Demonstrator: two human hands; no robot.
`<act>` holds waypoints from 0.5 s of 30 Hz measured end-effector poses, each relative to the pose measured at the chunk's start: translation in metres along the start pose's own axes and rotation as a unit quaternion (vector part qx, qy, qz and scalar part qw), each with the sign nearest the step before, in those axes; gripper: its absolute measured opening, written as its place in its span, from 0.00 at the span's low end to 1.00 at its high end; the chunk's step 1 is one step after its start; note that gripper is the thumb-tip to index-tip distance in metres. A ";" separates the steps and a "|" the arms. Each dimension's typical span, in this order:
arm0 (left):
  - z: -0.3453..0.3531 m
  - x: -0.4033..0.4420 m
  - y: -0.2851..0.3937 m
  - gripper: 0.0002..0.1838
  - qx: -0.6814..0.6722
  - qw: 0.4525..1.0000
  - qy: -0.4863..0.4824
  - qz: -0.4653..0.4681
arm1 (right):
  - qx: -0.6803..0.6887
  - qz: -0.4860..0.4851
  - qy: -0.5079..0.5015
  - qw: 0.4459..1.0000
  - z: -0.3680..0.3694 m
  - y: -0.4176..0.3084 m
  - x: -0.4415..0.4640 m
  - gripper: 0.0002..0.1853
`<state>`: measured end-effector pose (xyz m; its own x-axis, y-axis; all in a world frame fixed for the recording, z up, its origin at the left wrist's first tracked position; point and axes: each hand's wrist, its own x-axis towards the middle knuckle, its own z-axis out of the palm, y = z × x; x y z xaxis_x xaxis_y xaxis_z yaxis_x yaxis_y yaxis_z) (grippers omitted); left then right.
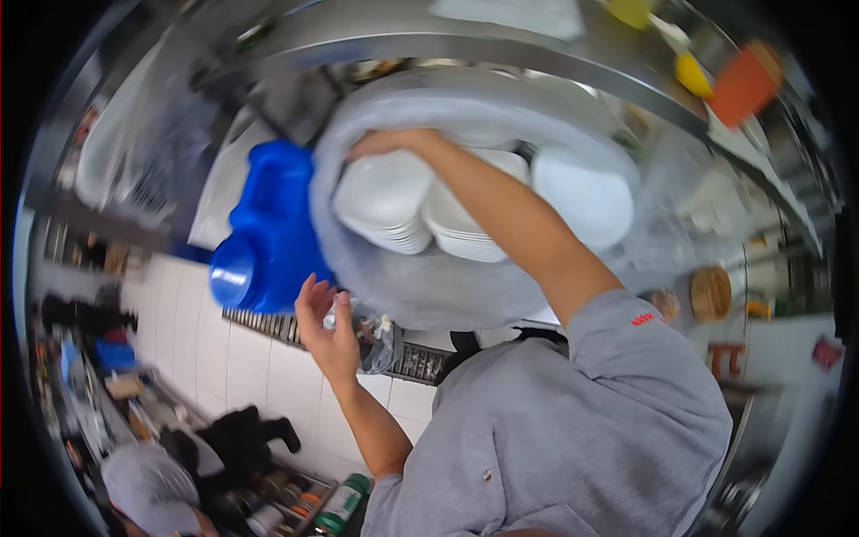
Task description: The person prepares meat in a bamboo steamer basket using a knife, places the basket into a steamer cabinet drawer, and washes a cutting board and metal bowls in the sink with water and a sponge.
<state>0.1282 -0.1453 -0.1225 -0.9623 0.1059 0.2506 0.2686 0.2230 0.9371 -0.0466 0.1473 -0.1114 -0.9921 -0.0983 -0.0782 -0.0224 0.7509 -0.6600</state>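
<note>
- A wide clear plastic bag (429,300), just right of the blue jug (279,210), holds stacked white containers (385,192) in the stack nearest the jug, a middle stack (474,215) and a farther white stack (583,197)
- The right hand (389,143) reaches over the stack nearest the jug, at its far edge; whether its fingers are clamped, I cannot tell
- The left hand (329,336), fingers apart, hovers just nearer the body than the jug, beside a small bag (376,338) with scraps inside

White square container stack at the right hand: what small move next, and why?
Probably grip that stack with the right hand, which lies at the stack's far edge, while the left hand hangs open outside the translucent plastic bag.
</note>
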 end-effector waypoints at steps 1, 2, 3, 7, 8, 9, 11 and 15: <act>0.009 -0.001 0.000 0.24 -0.021 1.000 -0.019 0.011 | -0.014 0.082 0.018 0.996 -0.004 -0.022 -0.032 0.30; 0.020 -0.006 0.002 0.24 -0.042 0.999 -0.024 0.021 | -0.115 0.056 0.012 0.992 -0.011 -0.033 -0.062 0.43; 0.028 -0.010 0.006 0.23 -0.063 0.997 -0.028 0.029 | -0.152 -0.055 0.164 0.973 0.003 -0.028 -0.087 0.46; 0.068 -0.020 0.030 0.19 -0.071 0.995 -0.043 0.060 | -0.097 -0.066 0.123 0.985 -0.019 -0.045 -0.213 0.52; 0.077 -0.024 0.034 0.18 -0.072 0.992 -0.052 0.091 | -0.091 -0.065 0.135 0.984 -0.025 -0.044 -0.251 0.54; 0.086 -0.027 0.038 0.18 -0.073 0.988 -0.059 0.123 | -0.094 -0.032 0.154 0.983 -0.036 -0.034 -0.291 0.54; 0.106 -0.042 0.053 0.18 -0.099 0.981 -0.075 0.147 | -0.010 -0.056 0.199 0.978 -0.047 -0.019 -0.373 0.54; 0.142 -0.089 0.073 0.17 -0.084 0.969 -0.145 0.181 | -0.059 0.111 0.397 0.909 -0.061 0.071 -0.551 0.50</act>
<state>0.2391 -0.0005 -0.1113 -0.7478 0.4208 0.5136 0.5513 -0.0376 0.8335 0.4910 0.2941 -0.0698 -0.7495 0.5307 0.3956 0.2224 0.7648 -0.6047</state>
